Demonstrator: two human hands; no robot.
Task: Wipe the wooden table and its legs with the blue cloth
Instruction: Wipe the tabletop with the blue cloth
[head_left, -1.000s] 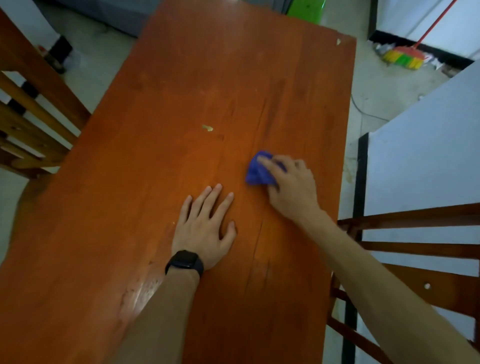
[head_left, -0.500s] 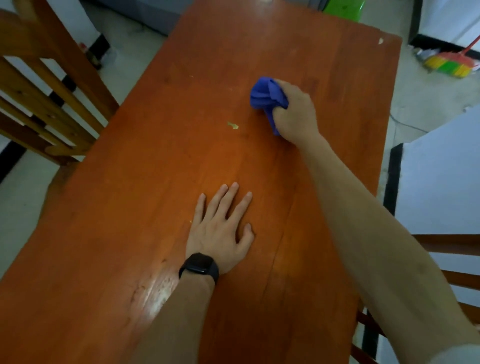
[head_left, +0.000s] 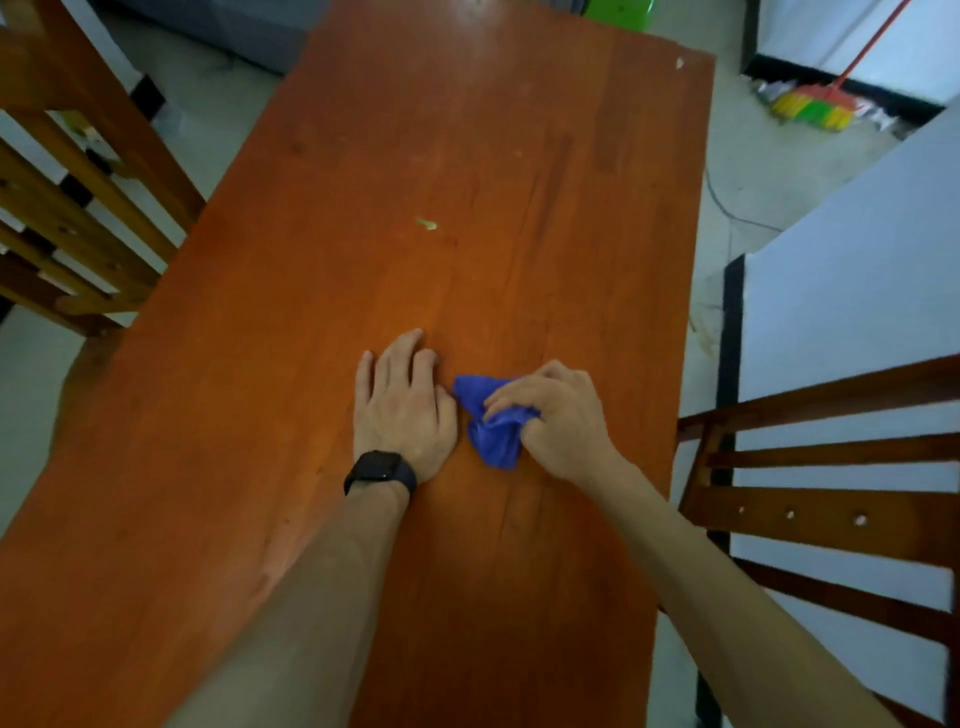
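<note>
Bunched this small, the blue cloth (head_left: 493, 428) could pass beside the pale green fleck (head_left: 427, 224) above centre and leave strips of the surface (head_left: 519, 130) unwiped. The right hand (head_left: 558, 421) grips the cloth just right of centre, fingers curled into its folds. The left hand (head_left: 402, 405) rests palm down just beside it, fingers relaxed, holding nothing.

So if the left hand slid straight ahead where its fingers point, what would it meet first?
Most likely the small pale-green scrap lying on the orange-brown wooden table; only bare tabletop shows between it and the left hand. The crumpled blue cloth sits off to the side.
</note>
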